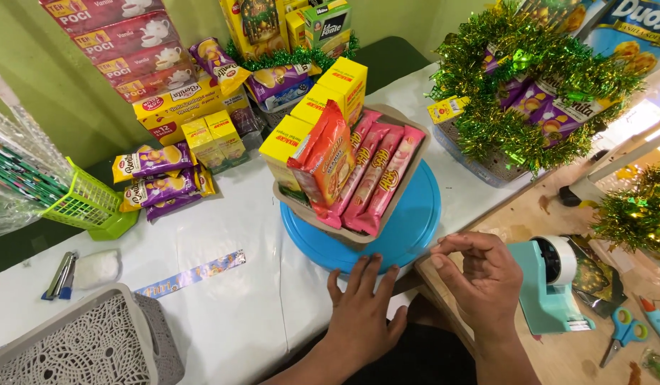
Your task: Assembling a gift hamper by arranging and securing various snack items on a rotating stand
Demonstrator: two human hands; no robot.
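Left of the blue round tray, a grey lattice basket sits on the bench. On the tray, a beige basket holds light, crushable snack packets; best lifted by its stiff rim. Left hand lies flat and empty against the tray's edge. Right hand, grip narrow, pinches nothing discernible.

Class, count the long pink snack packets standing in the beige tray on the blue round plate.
3. The pink packets lean side by side in the beige tray, right of the orange packet: left, middle, right. Others may hide behind the orange one.
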